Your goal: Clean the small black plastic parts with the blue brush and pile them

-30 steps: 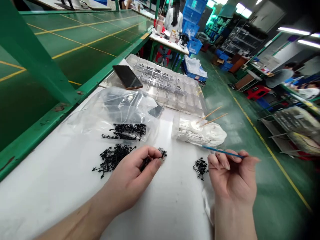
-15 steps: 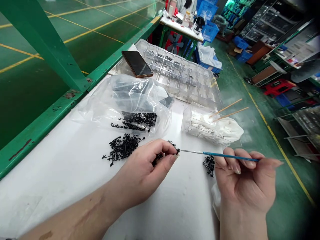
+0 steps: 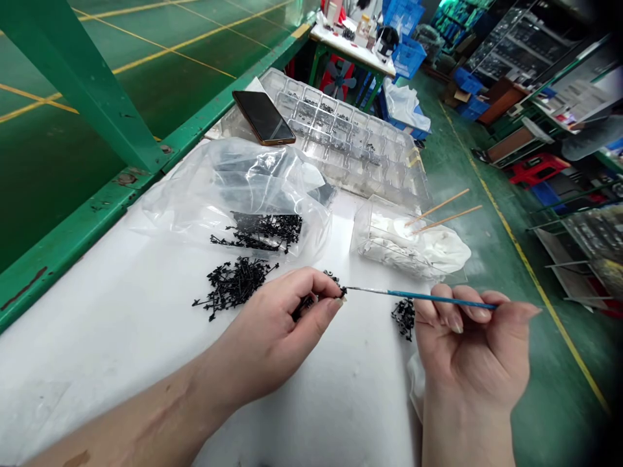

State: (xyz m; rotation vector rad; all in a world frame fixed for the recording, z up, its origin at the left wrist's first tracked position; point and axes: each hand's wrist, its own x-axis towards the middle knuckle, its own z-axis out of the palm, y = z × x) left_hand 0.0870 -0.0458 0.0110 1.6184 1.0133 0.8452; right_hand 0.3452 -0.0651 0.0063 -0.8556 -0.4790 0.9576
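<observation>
While our left hand pinches a small black part between thumb and forefinger, our right hand turns its palm upward and grips a thin blue-handled tool between thumb and curled fingers. We have the tool's pale, narrow end pointed at the part, right at our left fingertips, though we cannot tell whether the two touch. More dark pieces show inside our curled left hand, over the white table. Just beside that hand lies a loose heap of black stems, and beyond it more of the same stems sit at the near end of a clear plastic bag. Next to our right hand we have a smaller black cluster. Farther off, a clear box holds crumpled white material with two wooden sticks slanting up from it. Behind these stands a clear compartment tray, small dark pieces in some sections, with a phone resting at its left end.
</observation>
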